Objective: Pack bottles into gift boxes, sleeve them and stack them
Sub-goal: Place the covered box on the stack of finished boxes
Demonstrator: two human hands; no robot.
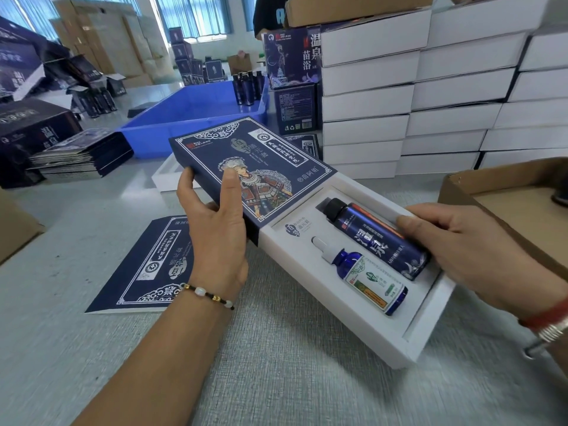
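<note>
The person holds a white gift box (347, 305) tilted above the worktop (276, 379), with a dark blue printed sleeve (246, 167) pushed partway over its far end. The left hand (215, 229) grips the sleeve, thumb pressed flat on the printed top face and fingers curled round the near edge and underneath. This hold appears to keep the sleeve square so the box can travel into it. The right hand (467, 253) holds the open end of the box, thumb lying over the side of the large dark bottle (378, 238); the other fingers are hidden below the box. The thumb probably keeps the bottle seated in its recess during sliding.

Two bottles lie side by side in the white insert: the large dark bottle with a black cap, and nearer the person a small blue dropper bottle (365, 275) with a white top. Both remain uncovered, so the sleeving step looks about half complete.

A second sleeve (147, 262) lies flat on the grey textured worktop just beneath the left wrist. A blue plastic tub (190, 118) stands behind, holding several upright dark bottles (246, 87). Stacks of white boxes (430, 96) rise at the right, and an open cardboard carton (504, 195) sits beside the right hand. Flat sleeves (83, 155) are piled at the left. The room beyond holds cartons and tall windows.
</note>
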